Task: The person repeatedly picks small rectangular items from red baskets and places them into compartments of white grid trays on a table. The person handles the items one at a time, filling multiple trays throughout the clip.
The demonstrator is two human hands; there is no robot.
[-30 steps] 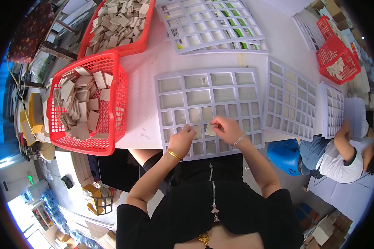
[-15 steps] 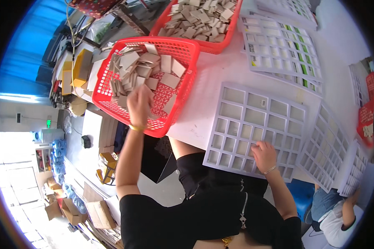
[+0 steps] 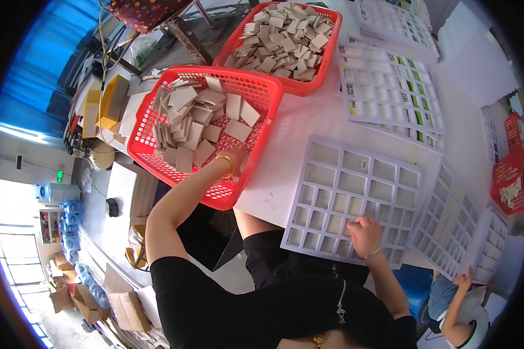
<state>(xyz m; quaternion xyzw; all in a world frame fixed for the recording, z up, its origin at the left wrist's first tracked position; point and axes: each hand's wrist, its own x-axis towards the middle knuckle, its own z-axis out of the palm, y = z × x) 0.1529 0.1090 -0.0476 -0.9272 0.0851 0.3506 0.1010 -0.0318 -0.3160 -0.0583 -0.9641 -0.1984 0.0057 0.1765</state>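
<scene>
The right hand (image 3: 365, 235), fingers curled close together, rests on a white gridded panel (image 3: 353, 182). The left hand (image 3: 237, 161), fingers too blurred to tell, is inside a red basket (image 3: 268, 119) holding pale tiles (image 3: 183, 99). Behind stands a fuller basket (image 3: 308, 86).

- On the near sheet (image 3: 384, 96), beyond the grid (image 3: 336, 189) and to its right, black capital letters are printed along the left side, with green stripes at the right; finer lines are blurred.
- Green print is also carried by a second sheet (image 3: 429, 139) beneath it, its wording mostly covered.
- On the stack (image 3: 396, 26), farther beyond the grid, yellowish-green print is seen, too small to be read.
- In the grid's far part, a small pale label (image 3: 364, 164) is marked in dark, illegible print.
- On the wall (image 3: 41, 166), well left of the grid, a green sign (image 3: 60, 175) is seen, its marks unreadable.
</scene>
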